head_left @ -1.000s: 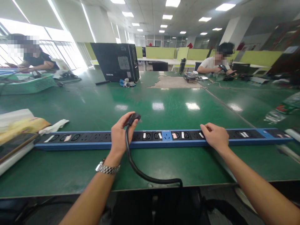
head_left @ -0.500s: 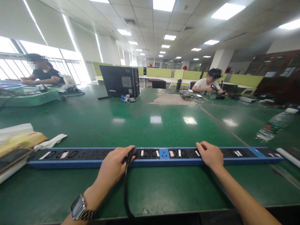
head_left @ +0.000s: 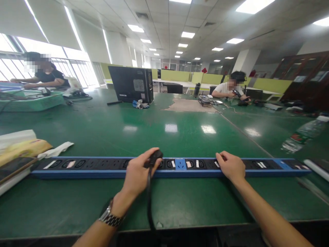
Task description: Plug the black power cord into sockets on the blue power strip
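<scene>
A long blue and black power strip [head_left: 169, 173] lies across the green table in front of me, with sockets and small white labels along its top. My left hand [head_left: 140, 169] is closed around a black power plug [head_left: 156, 157], just over the strip left of its middle. From the plug a black cord [head_left: 149, 199] hangs down past the table's front edge. My right hand [head_left: 232, 166] is closed on the strip right of the middle, thumb on the top near a white label. Its other fingers are partly hidden behind the strip.
Wipes packaging [head_left: 28, 151] and a phone [head_left: 15, 168] lie at the left. A plastic bottle [head_left: 303, 135] is at the right. Farther back are a black computer case [head_left: 131, 84], gloves [head_left: 140, 104] and a green basket [head_left: 38, 102]. Two people sit across the table.
My left hand has moved right and up with the plug, which now shows above the sockets. My right hand stays at the same spot on the strip.
</scene>
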Demonstrator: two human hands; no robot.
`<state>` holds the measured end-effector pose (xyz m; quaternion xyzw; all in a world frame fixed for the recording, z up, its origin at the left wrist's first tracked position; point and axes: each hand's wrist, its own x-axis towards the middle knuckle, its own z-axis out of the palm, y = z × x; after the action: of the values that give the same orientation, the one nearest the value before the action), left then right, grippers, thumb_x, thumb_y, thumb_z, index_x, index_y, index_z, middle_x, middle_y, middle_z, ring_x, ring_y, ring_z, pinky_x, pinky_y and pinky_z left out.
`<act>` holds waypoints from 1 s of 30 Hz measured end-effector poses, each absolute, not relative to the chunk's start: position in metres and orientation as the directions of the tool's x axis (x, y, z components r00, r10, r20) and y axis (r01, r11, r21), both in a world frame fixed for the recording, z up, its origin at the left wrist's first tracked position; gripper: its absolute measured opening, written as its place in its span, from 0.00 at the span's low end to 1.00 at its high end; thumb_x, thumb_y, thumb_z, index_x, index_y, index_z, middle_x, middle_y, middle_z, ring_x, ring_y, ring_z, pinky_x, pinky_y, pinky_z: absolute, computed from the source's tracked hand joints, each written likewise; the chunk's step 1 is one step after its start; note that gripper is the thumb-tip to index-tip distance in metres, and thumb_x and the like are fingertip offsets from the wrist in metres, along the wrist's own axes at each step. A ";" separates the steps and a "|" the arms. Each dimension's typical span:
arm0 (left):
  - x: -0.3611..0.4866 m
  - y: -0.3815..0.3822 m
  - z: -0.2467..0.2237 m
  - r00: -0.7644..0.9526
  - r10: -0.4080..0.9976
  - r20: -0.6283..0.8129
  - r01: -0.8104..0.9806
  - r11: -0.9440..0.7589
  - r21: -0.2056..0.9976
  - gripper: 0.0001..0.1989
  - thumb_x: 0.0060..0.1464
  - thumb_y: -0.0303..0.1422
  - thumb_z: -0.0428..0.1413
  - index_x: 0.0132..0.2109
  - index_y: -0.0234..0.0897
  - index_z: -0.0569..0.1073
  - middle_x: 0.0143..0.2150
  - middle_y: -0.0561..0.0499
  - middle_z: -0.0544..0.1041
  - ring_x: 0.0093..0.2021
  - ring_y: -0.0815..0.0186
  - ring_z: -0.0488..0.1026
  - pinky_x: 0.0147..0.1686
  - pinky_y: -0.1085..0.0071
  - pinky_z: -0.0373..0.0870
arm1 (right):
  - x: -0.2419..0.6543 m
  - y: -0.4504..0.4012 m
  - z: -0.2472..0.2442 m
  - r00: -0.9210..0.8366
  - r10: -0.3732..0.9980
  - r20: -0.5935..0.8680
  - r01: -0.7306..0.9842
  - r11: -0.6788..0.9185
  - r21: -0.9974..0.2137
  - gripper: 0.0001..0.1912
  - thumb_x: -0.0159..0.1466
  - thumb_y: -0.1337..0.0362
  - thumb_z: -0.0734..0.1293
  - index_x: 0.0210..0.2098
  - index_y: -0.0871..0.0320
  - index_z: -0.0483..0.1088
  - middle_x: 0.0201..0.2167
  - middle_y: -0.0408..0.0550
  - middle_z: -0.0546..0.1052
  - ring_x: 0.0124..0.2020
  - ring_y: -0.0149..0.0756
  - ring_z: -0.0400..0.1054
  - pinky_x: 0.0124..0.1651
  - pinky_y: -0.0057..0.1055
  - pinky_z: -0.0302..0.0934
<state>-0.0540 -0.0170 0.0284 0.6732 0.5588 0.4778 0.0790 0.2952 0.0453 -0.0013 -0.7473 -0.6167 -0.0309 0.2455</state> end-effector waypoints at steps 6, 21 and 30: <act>0.001 0.000 0.018 0.202 0.851 0.484 0.733 -0.460 0.502 0.16 0.59 0.35 0.56 0.54 0.41 0.74 0.45 0.47 0.80 0.45 0.60 0.76 0.46 0.63 0.72 | 0.296 0.045 -0.002 0.221 0.907 0.359 0.940 -0.099 -0.327 0.19 0.64 0.50 0.59 0.29 0.54 0.75 0.27 0.46 0.76 0.26 0.32 0.61 0.28 0.28 0.43; 0.033 -0.002 0.022 0.118 0.794 0.596 0.695 -0.495 0.522 0.15 0.57 0.33 0.58 0.52 0.41 0.74 0.46 0.48 0.80 0.46 0.60 0.74 0.46 0.64 0.71 | 0.295 0.045 0.004 0.252 0.916 0.312 0.913 -0.118 -0.391 0.21 0.63 0.48 0.58 0.30 0.53 0.76 0.28 0.46 0.77 0.29 0.34 0.64 0.29 0.29 0.45; 0.125 0.012 0.017 0.254 0.855 0.453 0.727 -0.477 0.493 0.13 0.55 0.34 0.59 0.48 0.44 0.75 0.43 0.52 0.81 0.45 0.58 0.73 0.44 0.61 0.68 | 0.311 0.054 0.009 0.210 0.931 0.299 0.656 0.093 -0.749 0.30 0.59 0.38 0.59 0.24 0.60 0.74 0.17 0.44 0.68 0.23 0.32 0.61 0.29 0.29 0.53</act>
<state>0.1247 0.0121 0.0174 0.7864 0.5029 0.3467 0.0920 0.3115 0.0543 0.0094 -0.6535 -0.6072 0.1627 0.4216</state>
